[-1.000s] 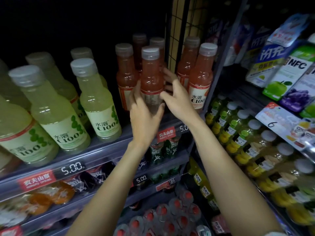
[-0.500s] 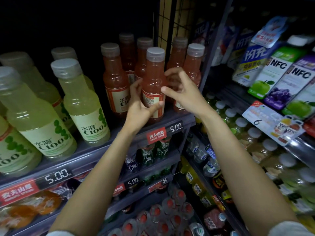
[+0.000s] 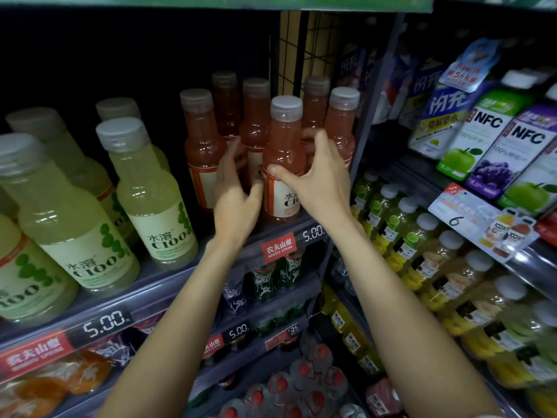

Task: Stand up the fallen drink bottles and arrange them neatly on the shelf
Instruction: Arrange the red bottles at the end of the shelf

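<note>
A pink-orange drink bottle [image 3: 283, 152] with a grey cap stands upright at the front of the shelf [image 3: 168, 285]. My right hand [image 3: 319, 179] curls round its right side, thumb across the front above the label. My left hand [image 3: 236, 194] is at its left side, thumb touching the label edge, fingers reaching behind toward the bottles at the back. Several more pink bottles [image 3: 200, 146] stand upright around and behind it. Pale green bottles [image 3: 147, 188] stand in rows on the left of the same shelf.
A black wire divider [image 3: 304, 49] rises behind the pink bottles. Juice cartons [image 3: 485, 131] and small yellow-green bottles [image 3: 407, 236] fill the shelving on the right. Lower shelves hold dark bottles and red-capped bottles [image 3: 304, 387]. Price strips run along the shelf edges.
The front pink bottle has come slightly forward and stands at the shelf's front edge. My right thumb has slid across its front. The view has shifted a little.
</note>
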Tool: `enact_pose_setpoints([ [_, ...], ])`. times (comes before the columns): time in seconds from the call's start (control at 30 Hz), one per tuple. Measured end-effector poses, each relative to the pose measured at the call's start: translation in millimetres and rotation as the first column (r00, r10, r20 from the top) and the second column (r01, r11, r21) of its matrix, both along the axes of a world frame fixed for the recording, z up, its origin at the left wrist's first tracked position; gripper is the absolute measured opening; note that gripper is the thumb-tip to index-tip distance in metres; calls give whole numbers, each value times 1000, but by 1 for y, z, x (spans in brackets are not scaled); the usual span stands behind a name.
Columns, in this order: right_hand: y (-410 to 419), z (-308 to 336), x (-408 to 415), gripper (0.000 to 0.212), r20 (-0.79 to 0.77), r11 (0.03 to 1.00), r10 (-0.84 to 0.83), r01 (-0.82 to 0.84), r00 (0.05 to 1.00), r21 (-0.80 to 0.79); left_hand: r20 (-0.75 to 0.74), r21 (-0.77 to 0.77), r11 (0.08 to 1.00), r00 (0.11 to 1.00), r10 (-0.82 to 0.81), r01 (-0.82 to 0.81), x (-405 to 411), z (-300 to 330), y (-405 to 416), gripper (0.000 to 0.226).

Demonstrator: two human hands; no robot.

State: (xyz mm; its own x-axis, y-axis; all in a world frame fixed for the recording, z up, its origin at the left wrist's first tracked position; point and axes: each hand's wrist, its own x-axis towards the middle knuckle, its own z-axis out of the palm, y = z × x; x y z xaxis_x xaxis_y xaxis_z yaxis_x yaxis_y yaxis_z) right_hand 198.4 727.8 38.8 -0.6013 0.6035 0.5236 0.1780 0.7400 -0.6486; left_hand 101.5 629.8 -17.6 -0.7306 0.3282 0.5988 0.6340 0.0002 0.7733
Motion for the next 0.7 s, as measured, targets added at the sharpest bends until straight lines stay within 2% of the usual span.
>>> enact_pose_setpoints([
  [0.13, -4, -1, 0, 66, 25, 982, -143, 139, 989, 126, -24, -3, 1000, 1000, 12, -12, -2, 2, 9, 59],
  [0.27, -7, -1, -1, 64, 22, 982, -129, 125, 991, 139, -41, 14, 999, 998, -38, 39, -5, 24, 17, 52],
  [0.3, -8, -1, 0, 63, 18, 983, -127, 123, 992, 136, -64, -30, 999, 998, -11, 9, -7, 32, 20, 50],
  [0.4, -10, 0, 2, 64, 11, 974, -169, 165, 986, 157, -221, -182, 959, 959, 175, -217, -14, 50, 30, 49],
  [0.47, -9, 1, 3, 65, 7, 964, -202, 197, 979, 176, -296, -315, 903, 934, 199, -292, -16, 54, 37, 55],
  [0.53, -7, 2, 3, 65, 13, 963, -210, 205, 978, 174, -308, -457, 832, 933, 184, -315, -20, 48, 42, 65],
  [0.6, -6, 2, 2, 64, 22, 968, -199, 193, 980, 161, -319, -501, 805, 932, 171, -319, -22, 40, 43, 73],
  [0.7, -4, 2, 1, 64, 19, 977, -171, 167, 985, 135, -333, -473, 831, 933, 138, -291, -25, 37, 39, 78],
])
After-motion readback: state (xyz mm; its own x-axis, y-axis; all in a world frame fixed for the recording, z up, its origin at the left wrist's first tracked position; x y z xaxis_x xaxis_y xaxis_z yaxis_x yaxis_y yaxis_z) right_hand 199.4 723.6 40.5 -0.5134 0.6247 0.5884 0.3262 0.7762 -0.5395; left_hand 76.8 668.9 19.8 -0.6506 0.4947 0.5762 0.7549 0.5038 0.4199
